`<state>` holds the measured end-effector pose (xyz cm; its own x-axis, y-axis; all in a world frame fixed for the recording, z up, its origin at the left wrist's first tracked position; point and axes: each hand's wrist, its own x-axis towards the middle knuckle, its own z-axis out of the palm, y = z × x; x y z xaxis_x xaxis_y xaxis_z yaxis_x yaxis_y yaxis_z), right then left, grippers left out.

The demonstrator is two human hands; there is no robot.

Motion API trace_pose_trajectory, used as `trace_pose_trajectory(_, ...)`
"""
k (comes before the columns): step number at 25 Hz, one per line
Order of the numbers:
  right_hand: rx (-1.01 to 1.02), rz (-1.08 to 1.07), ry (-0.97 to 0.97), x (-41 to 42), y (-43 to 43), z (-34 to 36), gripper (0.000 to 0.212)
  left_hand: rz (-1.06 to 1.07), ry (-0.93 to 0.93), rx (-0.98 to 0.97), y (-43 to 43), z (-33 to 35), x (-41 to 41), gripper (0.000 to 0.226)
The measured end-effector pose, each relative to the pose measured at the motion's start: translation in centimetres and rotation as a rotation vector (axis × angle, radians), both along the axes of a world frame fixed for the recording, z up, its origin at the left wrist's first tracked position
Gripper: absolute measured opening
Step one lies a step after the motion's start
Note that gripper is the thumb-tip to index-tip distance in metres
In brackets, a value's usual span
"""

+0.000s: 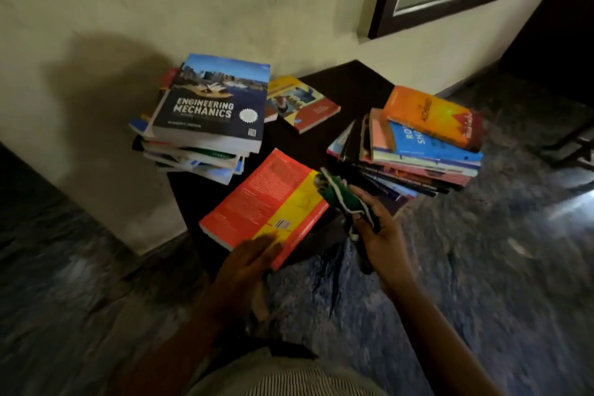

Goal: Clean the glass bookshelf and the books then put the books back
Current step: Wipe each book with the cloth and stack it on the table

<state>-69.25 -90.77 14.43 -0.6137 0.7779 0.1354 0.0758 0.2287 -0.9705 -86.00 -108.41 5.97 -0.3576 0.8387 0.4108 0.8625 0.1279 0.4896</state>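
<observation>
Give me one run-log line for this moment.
phase: book cleaning | left hand: holds red-yellow book | right hand: grips green cloth | table: left stack, right stack, loose book

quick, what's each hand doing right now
left hand: holds the red and yellow book by its near corner
right hand: grips a green cloth

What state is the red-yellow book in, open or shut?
Shut: the red-yellow book shows one unbroken cover, page block closed beneath; left hand holds its near corner.
</observation>
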Motion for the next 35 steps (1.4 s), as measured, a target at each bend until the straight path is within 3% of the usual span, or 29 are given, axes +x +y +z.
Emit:
trace_pose_trajectory(2,-0.008,0.034,-0.066,-0.3,-0.9,-1.9,0.053,-0.074,0.15,-0.101,-1.5,-2.8,0.5,0.054)
trace_pose_trajectory(5,-0.024,0.103,-0.156,-2.1,-1.3,-3.1,0.052,-0.087,0.194,-0.129,-1.4,-3.0,1.1,0.056)
trace_pose_trajectory(8,-0.015,0.157,-0.203,-5.2,-0.2,-2.4,0.042,0.09,0.044,-0.075,-3.2,-2.7,2.2,0.044)
trace_pose_trajectory(10,0.052,0.162,-0.207,-7.9,1.5,-1.7,0.039,0.353,-0.318,0.074,-3.9,-0.5,2.9,0.036)
trace_pose_trajectory(12,0.2,0.186,-0.21,-11.0,3.7,-1.3,0.045,0.563,-0.795,0.121,-3.6,2.3,3.2,0.013)
trace_pose_trajectory(13,0.268,0.198,-0.242,-12.5,4.9,-1.6,0.05,0.609,-1.085,0.081,-3.2,3.1,2.9,0.005)
trace_pose_trajectory(15,0.344,0.202,-0.37,-15.3,6.9,-3.2,0.06,0.661,-1.614,-0.046,-2.6,3.3,2.3,0.014)
trace_pose_trajectory(18,0.609,0.23,-0.685,-17.5,6.7,-6.0,0.056,0.666,-1.936,-0.102,-2.1,2.5,2.5,0.03)
trace_pose_trajectory(20,0.811,0.2,-0.675,-17.9,4.6,-7.0,0.048,0.665,-2.082,0.023,-1.8,2.2,2.7,0.04)
trace_pose_trajectory(24,0.966,0.253,-0.39,-16.2,-3.8,-8.8,0.04,0.668,-2.206,0.158,-1.8,2.3,2.6,0.057)
trace_pose_trajectory(29,0.745,0.6,-0.264,-13.4,-8.5,-7.2,0.039,0.677,-2.267,0.291,-1.7,2.4,3.0,0.076)
trace_pose_trajectory(32,0.49,0.47,-0.356,-12.6,-2.8,-3.3,0.048,0.688,-2.272,0.27,-1.7,2.6,2.8,0.079)
trace_pose_trajectory(35,0.302,0.11,-0.527,-10.7,5.2,-3.5,0.054,0.685,-2.254,0.248,-2.0,2.6,2.9,0.078)
